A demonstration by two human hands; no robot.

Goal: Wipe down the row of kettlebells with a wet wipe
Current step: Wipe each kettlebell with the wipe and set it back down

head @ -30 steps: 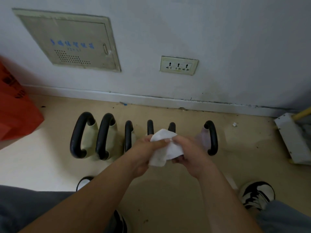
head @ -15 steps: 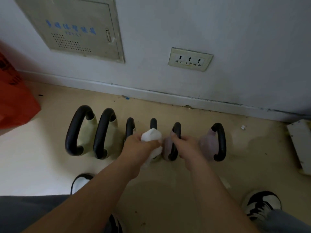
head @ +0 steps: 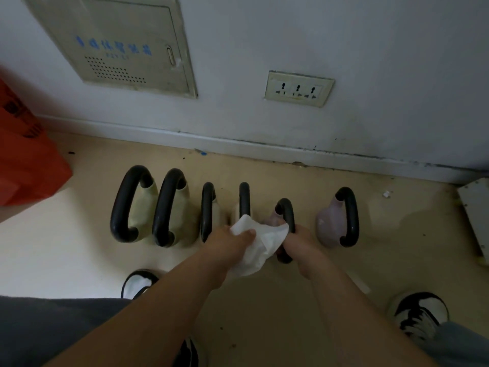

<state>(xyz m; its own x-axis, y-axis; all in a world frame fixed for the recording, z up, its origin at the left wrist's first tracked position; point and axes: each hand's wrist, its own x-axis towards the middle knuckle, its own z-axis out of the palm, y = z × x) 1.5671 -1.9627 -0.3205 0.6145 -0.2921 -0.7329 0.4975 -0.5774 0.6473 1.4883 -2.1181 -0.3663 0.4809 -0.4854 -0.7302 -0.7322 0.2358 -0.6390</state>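
Several kettlebells with black handles stand in a row on the floor by the wall. Two large cream ones (head: 143, 207) are at the left, two small cream ones (head: 211, 210) in the middle, and a pink one (head: 330, 223) at the right. My right hand (head: 299, 242) grips the black handle of another pink kettlebell (head: 287, 213), pulled toward me out of the row. My left hand (head: 230, 241) holds a white wet wipe (head: 260, 246) against that kettlebell's body, which the wipe mostly hides.
A wall with a metal access panel (head: 127, 46) and a socket (head: 299, 88) rises behind the row. An orange bag (head: 23, 160) sits at the left, a white metal object (head: 476, 215) at the right. My shoes (head: 420, 313) stand on the beige floor near the kettlebells.
My right hand let go of the wipe, took the pink kettlebell's handle and pulled it toward me. My left hand brought the wipe across onto its body.
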